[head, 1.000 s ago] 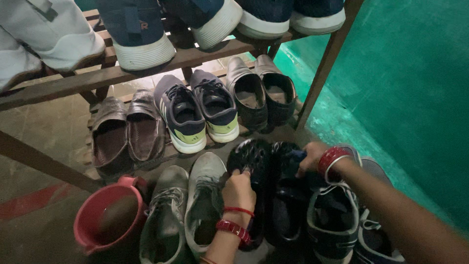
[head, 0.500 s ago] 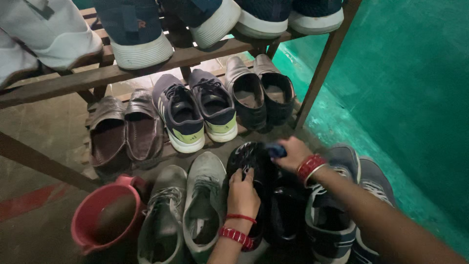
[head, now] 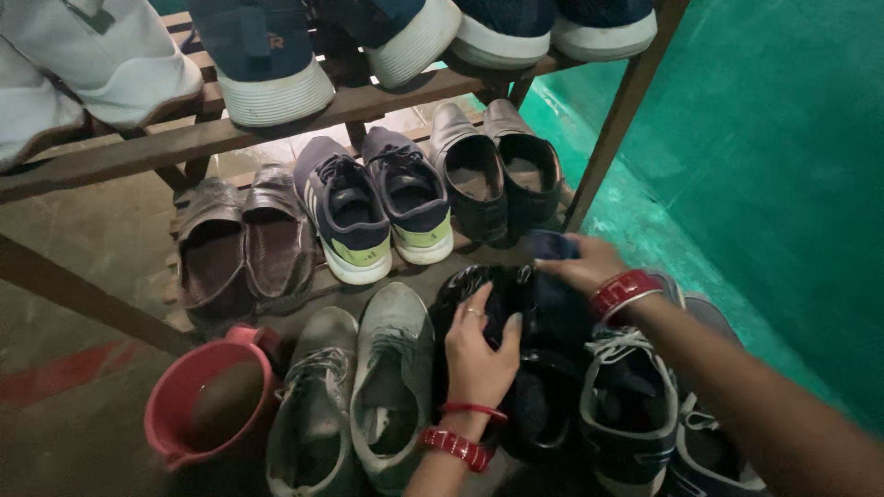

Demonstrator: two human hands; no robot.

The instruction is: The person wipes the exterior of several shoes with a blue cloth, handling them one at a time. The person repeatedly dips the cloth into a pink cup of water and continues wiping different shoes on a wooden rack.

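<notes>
1. I see the left hand (head: pixel 479 354) lying flat on a black shoe (head: pixel 470 294) on the floor. Its fingers are spread a little and press on the shoe's top, not closed around it.
2. The right hand (head: pixel 585 267) reaches over a second black shoe (head: pixel 552 368) just beside the first one. It pinches a dark blue cloth (head: pixel 551 244) between thumb and fingers. The cloth is small and blurry, so I cannot tell what it really is.
3. The two black shoes sit in the front row on the floor, between the grey-green shoes (head: pixel 364 396) and the dark sneakers with white laces (head: pixel 635 405).
4. The black shoes are very dark. I cannot see where one ends and the other starts.
5. The right arm covers part of the dark sneakers, and the bottom edge cuts them off.
6. A pink bucket (head: pixel 180 442) stands left of the grey-green shoes. I cannot make out what is inside it.
7. On the low wooden shelf (head: pixel 322 285) behind are brown shoes (head: pixel 244 248), blue sneakers with yellow-green heels (head: pixel 378 207) and black slip-ons (head: pixel 502 175).
8. The top shelf (head: pixel 276 124) holds white and blue shoes, but the top edge cuts them off, so I only see their soles and sides.
9. A green wall (head: pixel 783 138) is on the right.
</notes>
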